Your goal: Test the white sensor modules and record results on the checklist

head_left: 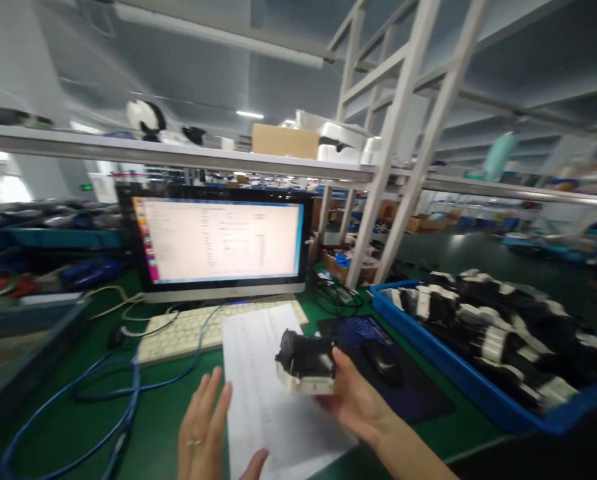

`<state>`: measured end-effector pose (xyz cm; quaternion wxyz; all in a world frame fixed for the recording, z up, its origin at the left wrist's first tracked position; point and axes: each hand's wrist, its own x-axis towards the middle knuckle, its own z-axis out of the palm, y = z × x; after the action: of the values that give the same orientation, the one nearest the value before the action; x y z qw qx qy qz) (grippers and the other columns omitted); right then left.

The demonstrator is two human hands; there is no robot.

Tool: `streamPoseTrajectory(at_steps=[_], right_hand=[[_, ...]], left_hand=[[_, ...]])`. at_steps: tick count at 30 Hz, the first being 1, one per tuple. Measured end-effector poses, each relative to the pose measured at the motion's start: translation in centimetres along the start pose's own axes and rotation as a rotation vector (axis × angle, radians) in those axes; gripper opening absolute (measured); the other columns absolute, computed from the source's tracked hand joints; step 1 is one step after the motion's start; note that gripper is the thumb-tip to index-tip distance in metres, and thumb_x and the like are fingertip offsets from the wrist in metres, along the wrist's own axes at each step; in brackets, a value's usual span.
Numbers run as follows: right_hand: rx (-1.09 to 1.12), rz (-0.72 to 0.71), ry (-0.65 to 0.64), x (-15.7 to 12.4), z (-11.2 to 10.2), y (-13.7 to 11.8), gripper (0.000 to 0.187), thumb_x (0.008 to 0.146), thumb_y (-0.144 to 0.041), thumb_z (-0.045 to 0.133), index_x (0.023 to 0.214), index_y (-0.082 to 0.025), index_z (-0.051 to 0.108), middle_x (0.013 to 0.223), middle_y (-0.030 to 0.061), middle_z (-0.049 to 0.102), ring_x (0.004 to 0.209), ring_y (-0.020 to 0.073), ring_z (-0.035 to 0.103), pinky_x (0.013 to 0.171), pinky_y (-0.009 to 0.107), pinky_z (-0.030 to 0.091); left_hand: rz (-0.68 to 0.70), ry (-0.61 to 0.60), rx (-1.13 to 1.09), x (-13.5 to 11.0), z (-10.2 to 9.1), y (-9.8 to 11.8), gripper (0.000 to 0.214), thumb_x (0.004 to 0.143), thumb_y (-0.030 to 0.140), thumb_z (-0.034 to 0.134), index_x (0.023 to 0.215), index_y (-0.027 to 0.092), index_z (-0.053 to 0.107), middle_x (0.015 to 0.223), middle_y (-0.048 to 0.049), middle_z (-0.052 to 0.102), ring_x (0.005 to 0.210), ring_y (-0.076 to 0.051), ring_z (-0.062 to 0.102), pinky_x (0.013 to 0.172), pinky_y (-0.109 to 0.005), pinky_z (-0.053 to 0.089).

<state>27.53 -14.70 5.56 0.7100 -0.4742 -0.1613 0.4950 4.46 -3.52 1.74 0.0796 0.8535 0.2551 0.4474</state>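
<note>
In the head view, the right hand [354, 401] is clamping its fingers on the right end of the part [305, 363], holding it over the paper [251, 380], forearm slanting in from lower right. The left hand [202, 430] is lying alongside the paper's left edge, fingers pointing forward, parting slightly, thumb spreading wide towards the sheet.

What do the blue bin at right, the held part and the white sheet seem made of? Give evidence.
Bin: probably smooth plastic; its rim is evenly blue.
Part: likely hard plastic, its black and off-white shapes looking moulded; blur hides the finish.
Sheet: apparently matte paper, thin and flat with faint marks.
</note>
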Motion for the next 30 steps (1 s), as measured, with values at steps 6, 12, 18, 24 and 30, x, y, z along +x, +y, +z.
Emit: streamPoseTrajectory(at_steps=[6,12,18,24,30], right_hand=[[-0.215,0.415,-0.416,1.9,8.9,5.5,0.059,0.072,-0.071,0.053,0.099,-0.02,0.065,0.088,0.0072,0.068,0.065,0.0131,0.062,0.043,0.018,0.044],[-0.635,0.101,-0.284,4.9,9.8,7.2,0.057,0.074,-0.069,0.051,0.107,-0.023,0.056,0.115,0.0122,0.058,0.071,0.0169,0.063,0.033,0.018,0.04],[-0.81,-0.348,-0.237,6.2,9.5,8.1,0.047,0.076,-0.052,0.059,0.114,-0.025,0.056,0.119,0.0088,0.053,0.092,0.0212,0.058,0.065,0.032,0.055],[-0.888,-0.539,-0.333,7.3,11.6,10.1,0.047,0.075,-0.039,0.063,0.119,-0.026,0.056,0.129,0.0089,0.049,0.125,0.0274,0.043,0.103,0.046,0.039],[-0.867,-0.529,-0.32,7.8,12.9,12.5,0.045,0.073,-0.031,0.063,0.116,-0.024,0.054,0.122,0.0081,0.054,0.117,0.0254,0.049,0.104,0.044,0.037]], left_hand=[[-0.073,-0.138,-0.098,1.0,-4.3,-2.6,0.06,0.07,0.018,0.07,0.125,0.036,0.054,0.14,-0.0065,0.045,0.116,-0.028,0.056,0.093,-0.039,0.053],[-0.603,-0.176,-0.385,0.6,-5.0,-7.0,0.052,0.057,0.032,0.079,0.106,0.023,0.065,0.115,-0.0092,0.058,0.077,-0.02,0.066,0.067,-0.034,0.058],[-0.587,-0.256,-0.139,2.1,-4.5,-8.0,0.055,0.069,0.042,0.07,0.12,0.024,0.058,0.117,-0.0092,0.062,0.104,-0.029,0.062,0.09,-0.044,0.049],[-0.444,-0.092,0.168,-1.1,-3.9,-7.3,0.079,0.067,0.045,0.073,0.135,0.021,0.042,0.138,-0.0121,0.048,0.13,-0.032,0.041,0.105,-0.048,0.038],[-0.334,0.004,0.323,-3.8,-2.2,-6.7,0.088,0.072,0.046,0.07,0.143,0.019,0.025,0.139,-0.0156,0.047,0.133,-0.035,0.037,0.105,-0.052,0.035]])
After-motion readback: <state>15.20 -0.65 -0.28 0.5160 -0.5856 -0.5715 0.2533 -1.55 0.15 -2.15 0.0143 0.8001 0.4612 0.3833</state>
